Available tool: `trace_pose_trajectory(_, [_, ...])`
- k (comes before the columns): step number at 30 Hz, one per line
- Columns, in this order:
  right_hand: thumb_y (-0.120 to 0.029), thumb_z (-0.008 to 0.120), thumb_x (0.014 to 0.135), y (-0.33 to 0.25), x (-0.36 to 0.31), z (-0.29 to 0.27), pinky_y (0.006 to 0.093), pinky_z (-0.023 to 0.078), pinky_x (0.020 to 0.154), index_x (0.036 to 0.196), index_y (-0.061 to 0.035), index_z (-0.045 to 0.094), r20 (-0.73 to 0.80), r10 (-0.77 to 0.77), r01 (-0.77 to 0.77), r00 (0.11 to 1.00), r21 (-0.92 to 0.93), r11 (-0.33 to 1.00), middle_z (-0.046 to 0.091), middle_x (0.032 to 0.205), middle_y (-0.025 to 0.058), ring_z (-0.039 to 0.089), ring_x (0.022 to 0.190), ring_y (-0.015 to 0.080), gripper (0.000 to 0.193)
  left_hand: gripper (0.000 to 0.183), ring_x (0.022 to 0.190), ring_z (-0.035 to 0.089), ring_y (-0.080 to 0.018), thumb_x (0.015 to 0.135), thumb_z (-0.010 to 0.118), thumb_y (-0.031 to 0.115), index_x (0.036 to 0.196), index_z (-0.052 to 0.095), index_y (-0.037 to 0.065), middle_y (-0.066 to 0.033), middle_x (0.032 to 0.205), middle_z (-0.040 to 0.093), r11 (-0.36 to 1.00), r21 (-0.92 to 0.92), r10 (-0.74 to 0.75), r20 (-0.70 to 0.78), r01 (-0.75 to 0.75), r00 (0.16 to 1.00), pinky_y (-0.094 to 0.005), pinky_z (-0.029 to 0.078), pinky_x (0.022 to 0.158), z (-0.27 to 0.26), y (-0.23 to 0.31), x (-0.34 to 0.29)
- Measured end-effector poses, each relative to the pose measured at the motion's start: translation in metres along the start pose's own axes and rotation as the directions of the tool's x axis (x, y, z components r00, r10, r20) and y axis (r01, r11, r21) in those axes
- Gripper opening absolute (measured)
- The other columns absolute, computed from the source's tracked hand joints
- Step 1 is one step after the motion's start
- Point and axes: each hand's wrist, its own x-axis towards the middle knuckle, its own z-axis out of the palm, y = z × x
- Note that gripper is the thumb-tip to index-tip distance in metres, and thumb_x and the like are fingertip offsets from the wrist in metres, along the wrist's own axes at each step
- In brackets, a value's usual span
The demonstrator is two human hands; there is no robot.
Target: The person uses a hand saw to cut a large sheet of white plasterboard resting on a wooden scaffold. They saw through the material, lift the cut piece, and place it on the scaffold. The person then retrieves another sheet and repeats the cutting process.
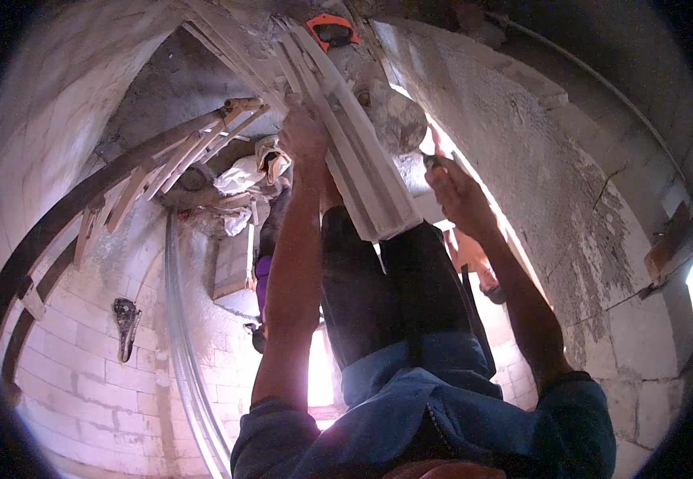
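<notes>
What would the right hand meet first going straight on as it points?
Right hand: probably the rounded grey mass up and left of it; depth unclear, so it might pass above.

Dusty grey surface point(358, 65), orange tool point(332, 20) atop

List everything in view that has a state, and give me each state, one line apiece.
Pale grooved profile: slanted, near end unheld
Left hand: at the profile's left edge, grip unclear
Right hand: closed round a small dark object, apart from the profile
Orange handle: unheld
White cloth: crumpled
Metal strips: bunched side by side
</notes>
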Motion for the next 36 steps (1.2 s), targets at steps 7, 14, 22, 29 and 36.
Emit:
trace_pose_trajectory(7, [-0.022,0.051,0.105,-0.002,-0.007,0.034,0.0418,0.054,0.069,0.124,-0.0046,0.054,0.09,-0.176,0.178,0.98,-0.011,0.984,0.064,0.108,0.0166,0.066,0.08,0.0311,0.026,0.039,0.121,0.057,-0.0411,0.099,0.051,0.032,0.126,0.058,0.005,-0.0206,0.126,0.063,0.878,-0.24,0.344,-0.286,-0.415,0.894,-0.0518,0.044,0.101,0.012,-0.062,0.016])
trace_pose_trajectory(14, [-0.016,0.055,0.101,-0.008,-0.03,0.082,0.0434,0.052,0.077,0.125,-0.0003,0.051,-0.132,-0.155,0.163,0.979,0.049,0.985,0.056,0.111,0.0224,0.061,0.096,0.0381,0.029,0.038,0.145,0.033,-0.0354,0.096,0.054,0.032,0.127,0.058,0.01,-0.0129,0.15,0.043,0.8,0.262,0.597,-0.258,-0.54,0.759,-0.0662,0.023,0.114,0.043,-0.054,0.049])
trace_pose_trajectory(22, [-0.042,0.053,0.103,-0.024,-0.026,0.095,0.041,0.05,0.086,0.128,0.001,0.052,-0.074,0.111,-0.087,0.991,0.268,0.96,0.063,0.107,0.024,0.064,0.097,0.0354,0.05,0.069,0.145,0.033,-0.0367,0.096,0.056,0.046,0.156,0.028,0.025,-0.0153,0.153,0.04,0.886,0.268,0.387,0.023,-0.379,0.922,-0.076,0.026,0.109,0.034,-0.043,0.177])
trace_pose_trajectory(29, [-0.033,0.051,0.105,-0.033,0.014,0.074,0.0433,0.052,0.08,0.127,-0.0011,0.054,-0.026,-0.083,0.084,0.996,0.051,0.995,0.067,0.1,0.0246,0.067,0.094,0.0394,0.039,0.072,0.151,0.023,-0.0384,0.095,0.052,0.055,0.157,0.029,0.026,-0.017,0.163,0.026,0.948,0.087,0.299,0.077,-0.305,0.951,-0.0682,0.027,0.114,0.061,-0.114,0.313])
trace_pose_trajectory(36, [-0.028,0.055,0.103,-0.082,0.073,0.04,0.0424,0.054,0.075,0.126,-0.0016,0.056,-0.064,0.005,-0.011,0.998,-0.09,0.996,0.067,0.104,0.0222,0.069,0.088,0.0351,0.035,0.071,0.145,0.033,-0.0413,0.089,0.063,0.051,0.15,0.042,0.023,-0.0177,0.157,0.036,0.861,0.139,0.486,0.054,-0.489,0.872,-0.0582,0.037,0.112,0.081,-0.081,0.258])
